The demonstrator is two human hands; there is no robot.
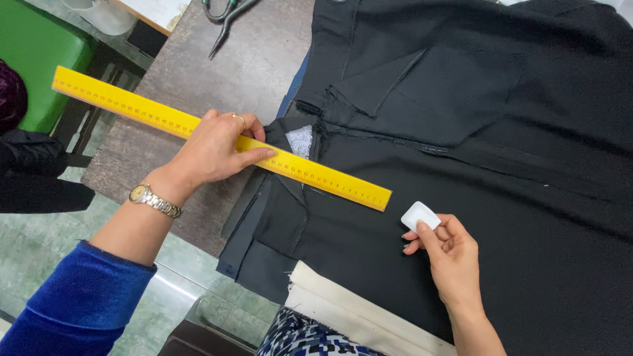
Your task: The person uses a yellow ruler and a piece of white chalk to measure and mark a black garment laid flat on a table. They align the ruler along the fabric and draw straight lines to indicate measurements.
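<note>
A long yellow ruler [119, 105] lies slanted across the brown table and onto black fabric [501, 171]. My left hand [214, 148] presses down on the ruler near its middle, fingers flat over it, a ring on one finger and a watch on the wrist. My right hand [448, 254] rests on the black fabric just past the ruler's right end and pinches a small white square of tailor's chalk [419, 215] between thumb and fingers. The fabric has seams, a folded flap and a patch of white lining [300, 140] showing under the ruler.
Grey metal scissors [224, 16] lie at the table's far edge. A strip of cream cloth [349, 310] lies at the near edge, over a blue-and-white patterned garment [310, 336]. A green seat [39, 59] stands at the far left, above a tiled floor [39, 244].
</note>
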